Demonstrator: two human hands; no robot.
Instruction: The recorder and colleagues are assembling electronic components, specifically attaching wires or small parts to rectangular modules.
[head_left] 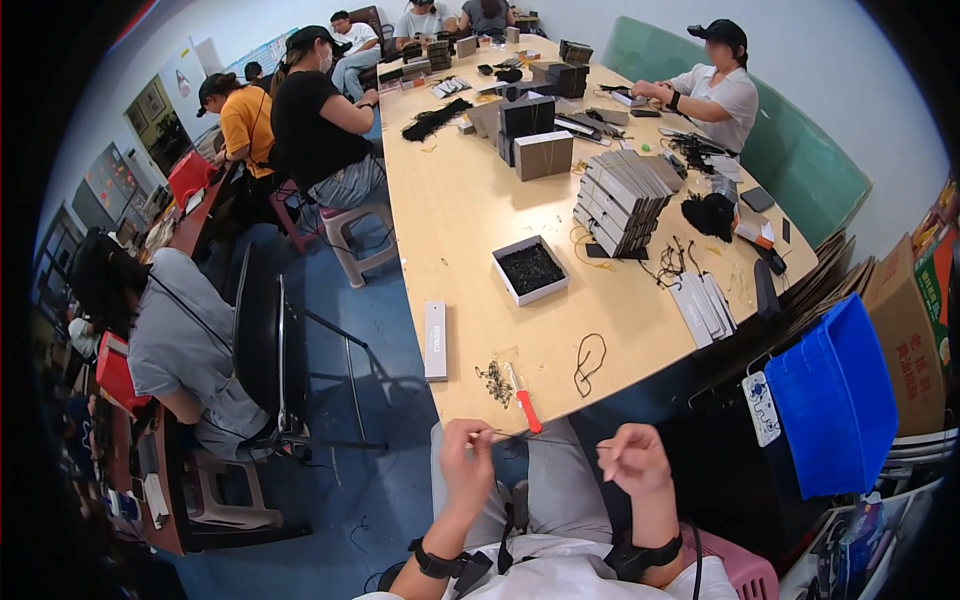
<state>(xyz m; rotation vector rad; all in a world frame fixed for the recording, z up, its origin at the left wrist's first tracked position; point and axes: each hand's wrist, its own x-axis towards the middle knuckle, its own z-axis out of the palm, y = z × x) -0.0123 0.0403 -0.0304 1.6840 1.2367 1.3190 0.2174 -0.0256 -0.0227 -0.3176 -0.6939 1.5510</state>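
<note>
While the bare left hand [468, 468] and bare right hand [638, 462] are pinching narrowly, on what I cannot tell, avoiding the slim red-handled tool [529, 412] beyond the fingertips is probably helping.

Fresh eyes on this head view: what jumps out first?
The bright blue bin at lower right, beside the table. Then the red-handled tool at the table's near edge, and the stack of grey boxes farther back, right of the white box of black pieces.

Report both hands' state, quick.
Left hand: closed in a pinch; anything held is too small to tell.
Right hand: partly curled; whether it holds anything cannot be told.
</note>
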